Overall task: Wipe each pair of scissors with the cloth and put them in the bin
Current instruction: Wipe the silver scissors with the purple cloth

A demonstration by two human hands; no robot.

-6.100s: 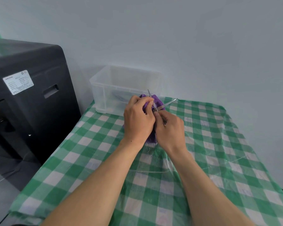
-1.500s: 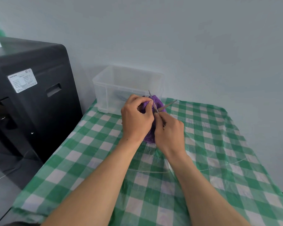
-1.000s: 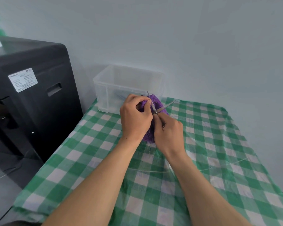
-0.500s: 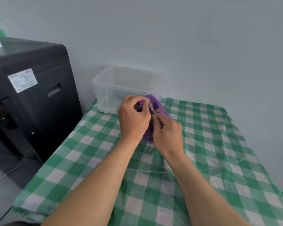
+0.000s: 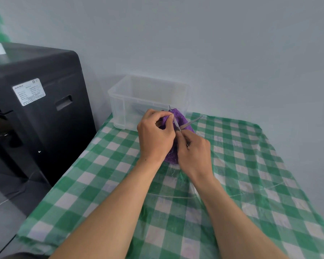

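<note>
Before the clear plastic bin (image 5: 148, 94), left hand (image 5: 155, 135) pinches purple terry cloth (image 5: 178, 116) round a blade of spread steel scissors (image 5: 188, 124), apparently gripped by right hand (image 5: 194, 154); a slip risks cut fingers (image 5: 165, 114).

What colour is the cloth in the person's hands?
Purple; the cloth shows best in the head view, bunched behind the scissors.

Sticker: a white label (image 5: 29, 91) on the side of the black cabinet (image 5: 51, 128), at the left of the scene.
Print on the sticker: a short heading and several rows of small dark print, too small and blurred to read.
Other readable text: none.
</note>
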